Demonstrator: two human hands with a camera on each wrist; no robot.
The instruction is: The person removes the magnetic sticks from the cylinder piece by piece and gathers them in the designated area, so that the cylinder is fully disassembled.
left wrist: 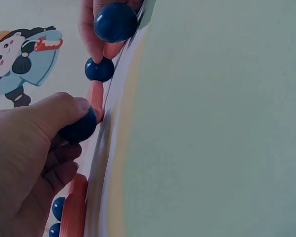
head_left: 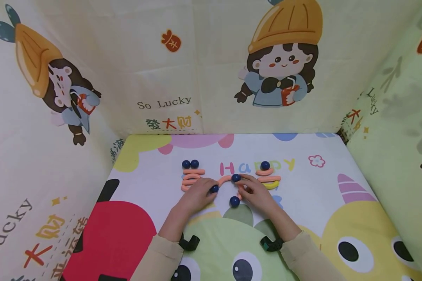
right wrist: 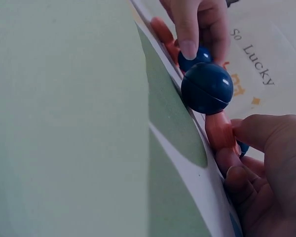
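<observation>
My left hand (head_left: 199, 194) pinches a dark blue ball (left wrist: 79, 126) between thumb and fingers. A curved pink rod (head_left: 225, 179) runs from that ball up to a second blue ball (head_left: 236, 178). My right hand (head_left: 257, 195) grips another pink rod (right wrist: 218, 131) between thumb and fingers, with a fingertip touching the second ball. A third blue ball (head_left: 234, 201) sits at this rod's near end. In the right wrist view my thumb lies against the rod's side; part of the rod is hidden by the fingers.
Left of my hands lie two blue balls (head_left: 190, 164) and several pink rods (head_left: 193, 171). To the right are a blue ball (head_left: 265, 166), pink rods (head_left: 269, 178) and a yellow curved rod (head_left: 271, 185). A printed cloth wall (head_left: 211, 78) stands behind the table (head_left: 154, 168).
</observation>
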